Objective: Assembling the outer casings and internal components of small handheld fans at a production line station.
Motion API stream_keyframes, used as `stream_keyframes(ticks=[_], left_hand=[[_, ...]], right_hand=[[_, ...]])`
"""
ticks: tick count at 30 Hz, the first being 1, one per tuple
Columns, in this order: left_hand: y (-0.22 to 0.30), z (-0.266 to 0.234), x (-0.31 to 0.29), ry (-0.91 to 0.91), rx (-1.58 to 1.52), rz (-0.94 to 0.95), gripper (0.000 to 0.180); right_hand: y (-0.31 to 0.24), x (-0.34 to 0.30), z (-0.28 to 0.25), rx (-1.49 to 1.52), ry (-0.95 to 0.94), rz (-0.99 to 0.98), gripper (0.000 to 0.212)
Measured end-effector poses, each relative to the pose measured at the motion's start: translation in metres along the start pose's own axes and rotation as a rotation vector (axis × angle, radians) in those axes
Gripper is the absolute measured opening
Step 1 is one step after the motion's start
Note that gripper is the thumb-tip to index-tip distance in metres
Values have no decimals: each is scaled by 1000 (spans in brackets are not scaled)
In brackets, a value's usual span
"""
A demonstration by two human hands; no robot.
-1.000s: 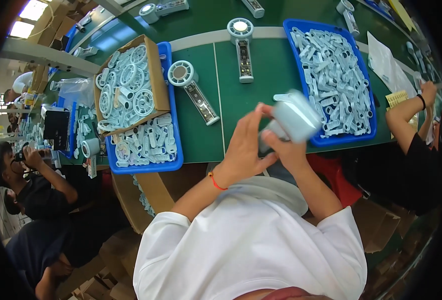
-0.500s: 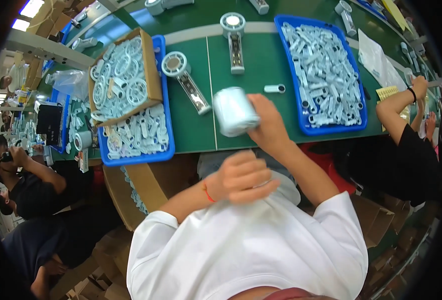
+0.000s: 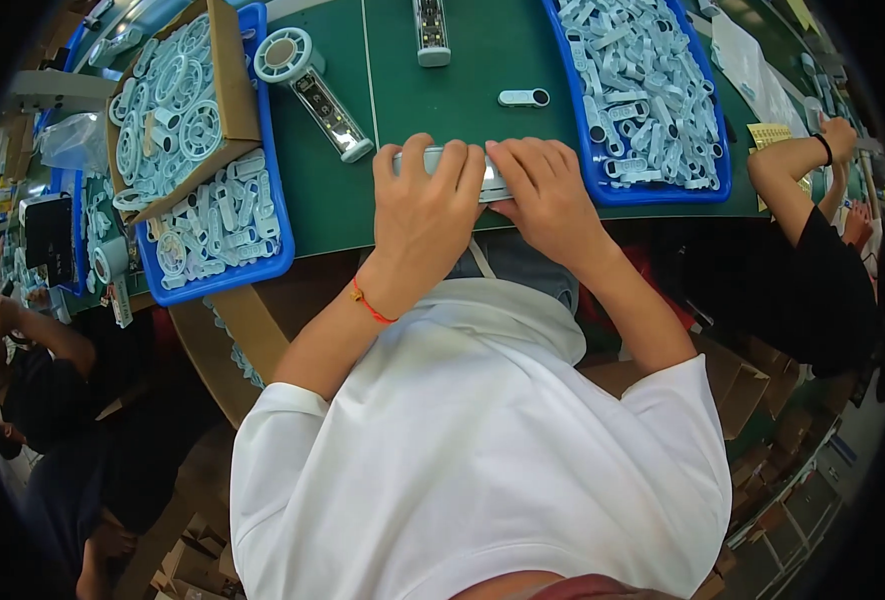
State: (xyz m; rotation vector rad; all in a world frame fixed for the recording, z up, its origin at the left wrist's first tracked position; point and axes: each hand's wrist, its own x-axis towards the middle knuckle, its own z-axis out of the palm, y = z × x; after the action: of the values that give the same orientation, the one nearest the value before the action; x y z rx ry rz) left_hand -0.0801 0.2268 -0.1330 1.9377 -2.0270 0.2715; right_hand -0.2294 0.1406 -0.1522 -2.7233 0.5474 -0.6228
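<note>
A pale plastic housing (image 3: pixel 493 183) sits between my two hands at the near edge of the green table (image 3: pixel 453 110). My left hand (image 3: pixel 413 215) has its fingers bent over the left part of it. From the other side my right hand (image 3: pixel 551 200) grips it, fingers on top and thumb in front. Most of the housing is hidden under the fingers. Beyond my left hand lies a pale device with a round head (image 3: pixel 288 55) and a clear-covered handle. A similar handle (image 3: pixel 432 35) is farther off. A small pale clip-shaped part (image 3: pixel 523 98) lies past my right hand.
A blue tray (image 3: pixel 603 196) full of small pale parts is at the right. At the left, a cardboard box (image 3: pixel 235 85) of rings and parts rests on another blue tray (image 3: pixel 281 262). Co-workers sit on both sides, one with a bent arm (image 3: pixel 788 175).
The pale housing, earlier in my right hand alone, has turned and is now held in both. My left hand has gone forward onto it. The whole view has shifted.
</note>
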Motion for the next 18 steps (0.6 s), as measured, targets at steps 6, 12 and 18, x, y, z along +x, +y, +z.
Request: stream_keyframes(ticks=[6,12,18], left_hand=[[-1,-4,0,11,-141,-35,48],[0,-10,1,1,-252,-77,49],[-2,-5,3,17,-293,-89,47]], right_hand=[[2,3,-9,95,-25,40,59],[1,0,-8,231,-17,74,55],[3,-1,-6,226,62,53,50]])
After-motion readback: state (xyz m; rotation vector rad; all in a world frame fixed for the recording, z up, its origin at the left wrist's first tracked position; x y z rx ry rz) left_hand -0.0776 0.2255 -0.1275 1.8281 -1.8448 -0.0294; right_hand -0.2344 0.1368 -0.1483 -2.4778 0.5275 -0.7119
